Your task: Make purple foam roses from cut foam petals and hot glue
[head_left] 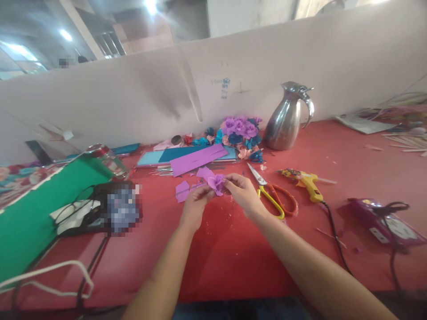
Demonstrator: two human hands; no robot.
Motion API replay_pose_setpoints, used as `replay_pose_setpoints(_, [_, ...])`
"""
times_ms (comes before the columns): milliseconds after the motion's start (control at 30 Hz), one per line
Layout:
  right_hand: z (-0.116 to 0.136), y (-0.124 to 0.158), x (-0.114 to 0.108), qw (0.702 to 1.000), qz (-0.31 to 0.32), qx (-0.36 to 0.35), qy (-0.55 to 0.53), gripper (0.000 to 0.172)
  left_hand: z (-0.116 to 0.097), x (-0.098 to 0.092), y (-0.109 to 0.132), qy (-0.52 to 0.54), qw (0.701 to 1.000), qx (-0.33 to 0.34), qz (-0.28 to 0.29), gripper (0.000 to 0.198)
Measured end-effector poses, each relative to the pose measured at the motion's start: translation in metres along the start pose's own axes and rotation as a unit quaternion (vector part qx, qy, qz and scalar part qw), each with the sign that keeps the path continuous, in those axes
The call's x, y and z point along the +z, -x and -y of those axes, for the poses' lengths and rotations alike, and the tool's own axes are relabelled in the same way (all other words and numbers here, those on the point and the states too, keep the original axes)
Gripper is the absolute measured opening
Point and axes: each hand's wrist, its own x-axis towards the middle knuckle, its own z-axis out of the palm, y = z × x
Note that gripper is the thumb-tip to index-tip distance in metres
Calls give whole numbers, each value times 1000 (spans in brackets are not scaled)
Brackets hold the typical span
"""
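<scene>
A small purple paper flower [216,183] is held up over the red table [213,262], between my two hands. My left hand [196,202] pinches its lower left side. On the right, my right hand [243,190] has thumb and finger closed on its edge. Purple paper pieces [182,191] lie just left of and behind the flower. Farther back, a purple paper strip [198,160] rests across blue sheets [150,158]. Finished purple flowers [239,128] stand in a bunch with blue and peach ones behind my right hand.
Scissors [271,195] with yellow and red handles lie right of my right hand, then a yellow glue gun [312,184] with a black cord. A steel jug [285,122] stands behind. Left are a glass jar [108,161], glasses [75,206] and a green box [43,209]. A purple power box [383,222] sits right.
</scene>
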Motion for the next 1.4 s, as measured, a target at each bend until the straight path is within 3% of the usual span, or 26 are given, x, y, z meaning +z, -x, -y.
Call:
replay_pose_setpoints(200, [-2, -1, -2, 1000, 0, -3, 22, 22, 0, -2, 1, -13, 1000, 0, -3, 22])
replay_pose_setpoints(467, [4, 0, -3, 1000, -4, -1, 25, 20, 2, -2, 1, -24, 1000, 2, -14, 12])
replay_pose_setpoints(600, [5, -1, -3, 1000, -5, 5, 20, 20, 2, -1, 1, -15, 999, 12, -35, 26])
replay_pose_setpoints(767, [4, -1, -2, 1000, 1, 2, 8, 20, 0, -2, 0, -25, 999, 21, 19, 20])
replay_pose_setpoints(1033, [8, 2, 0, 1000, 5, -9, -2, 22, 1, -2, 0, -15, 999, 18, -39, 9])
replay_pose_setpoints(1200, [-5, 4, 5, 995, -96, -32, -5, 18, 3, 2, -2, 69, 992, 11, -104, 19])
replay_pose_setpoints(1400, [-29, 11, 18, 993, -12, -63, 100, 18, 1, 10, 0, 224, 967, -42, -114, 29])
